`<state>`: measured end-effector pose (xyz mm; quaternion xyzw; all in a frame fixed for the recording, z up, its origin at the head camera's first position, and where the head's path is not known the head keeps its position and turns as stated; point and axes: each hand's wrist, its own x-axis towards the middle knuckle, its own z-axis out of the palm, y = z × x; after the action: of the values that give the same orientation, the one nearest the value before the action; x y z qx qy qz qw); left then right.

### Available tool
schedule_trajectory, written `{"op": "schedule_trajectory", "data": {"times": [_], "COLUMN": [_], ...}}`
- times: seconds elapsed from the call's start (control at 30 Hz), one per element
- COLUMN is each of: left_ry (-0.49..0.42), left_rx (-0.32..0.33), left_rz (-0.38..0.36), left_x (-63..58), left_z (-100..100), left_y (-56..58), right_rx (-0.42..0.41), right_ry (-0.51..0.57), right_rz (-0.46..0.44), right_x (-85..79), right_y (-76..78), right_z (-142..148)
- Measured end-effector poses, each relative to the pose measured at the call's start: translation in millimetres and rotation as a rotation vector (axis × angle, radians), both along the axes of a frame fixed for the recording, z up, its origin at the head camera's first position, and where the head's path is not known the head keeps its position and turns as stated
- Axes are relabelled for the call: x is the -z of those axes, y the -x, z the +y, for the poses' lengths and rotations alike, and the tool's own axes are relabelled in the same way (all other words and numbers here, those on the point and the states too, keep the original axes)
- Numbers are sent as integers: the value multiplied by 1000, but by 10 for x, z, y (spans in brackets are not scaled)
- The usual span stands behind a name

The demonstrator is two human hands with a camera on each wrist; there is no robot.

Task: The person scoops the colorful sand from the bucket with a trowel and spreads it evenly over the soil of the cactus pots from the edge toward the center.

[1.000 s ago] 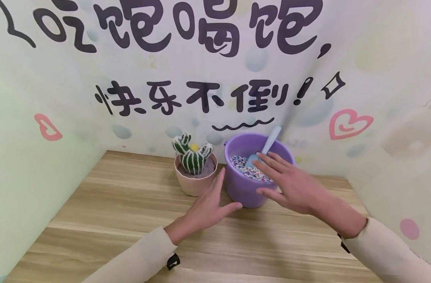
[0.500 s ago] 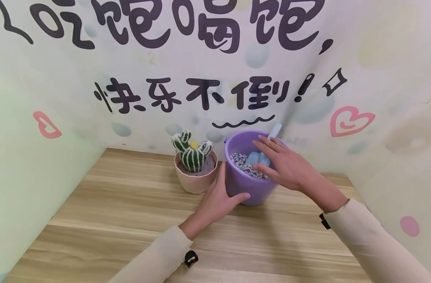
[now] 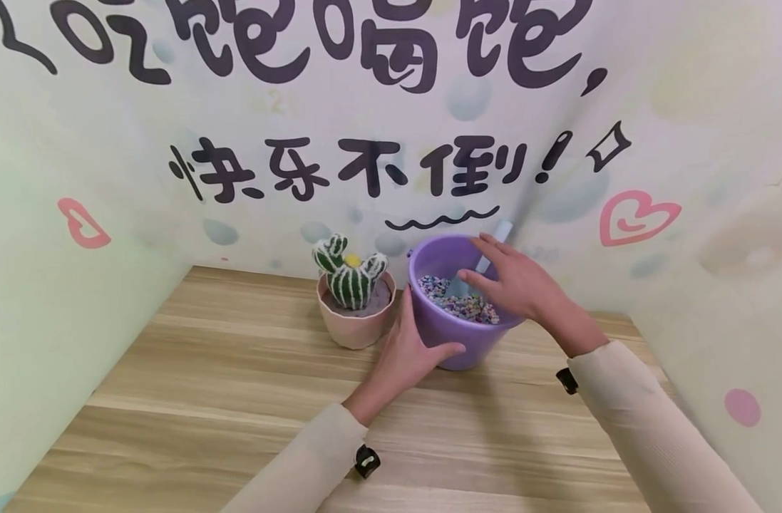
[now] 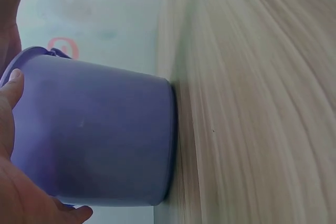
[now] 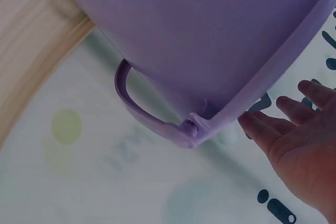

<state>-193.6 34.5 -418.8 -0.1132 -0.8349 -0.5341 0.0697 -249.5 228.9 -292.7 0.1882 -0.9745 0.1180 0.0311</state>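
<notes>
A purple bucket (image 3: pixel 483 340) stands on the wooden table, with small multicoloured beads (image 3: pixel 470 310) inside. A light blue scoop (image 3: pixel 502 232) stands tilted in the beads, its handle rising past the back right rim. My left hand (image 3: pixel 406 360) touches the bucket's front left side, thumb and fingers spread apart around the wall. My right hand (image 3: pixel 524 286) is over the bucket's right rim, fingers extended beside the scoop handle, the thumb over the inside. The right wrist view shows the bucket's handle (image 5: pixel 149 121) hanging down and the fingertips close to the rim.
A knitted cactus (image 3: pixel 352 286) in a pink pot (image 3: pixel 357 331) stands just left of the bucket. Behind them rises a patterned wall (image 3: pixel 365 107) with large dark lettering. The wooden table (image 3: pixel 192 399) stretches toward the front and left.
My left hand has moved right onto the bucket's side. My right hand has shifted up and back from the front of the bucket to its right rim. The bucket appears slightly tilted to the right.
</notes>
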Motion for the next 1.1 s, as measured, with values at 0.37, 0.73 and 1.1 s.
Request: {"op": "schedule_trajectory", "data": {"times": [0.37,0.73,1.1], "left_ry": [-92,-184,-195], "left_rx": [-28,-29,-69], "left_rz": [0,103,94], "left_x": [30,55,51], "left_z": [119,192,256], "left_y": [104,196,187], "right_rx": [195,461,508], "right_ry": [241,547,843], "right_rz": [-24,-61,-192], "right_x": [52,-34,65], "right_y": [215,276,455], "right_z": [50,61,90]}}
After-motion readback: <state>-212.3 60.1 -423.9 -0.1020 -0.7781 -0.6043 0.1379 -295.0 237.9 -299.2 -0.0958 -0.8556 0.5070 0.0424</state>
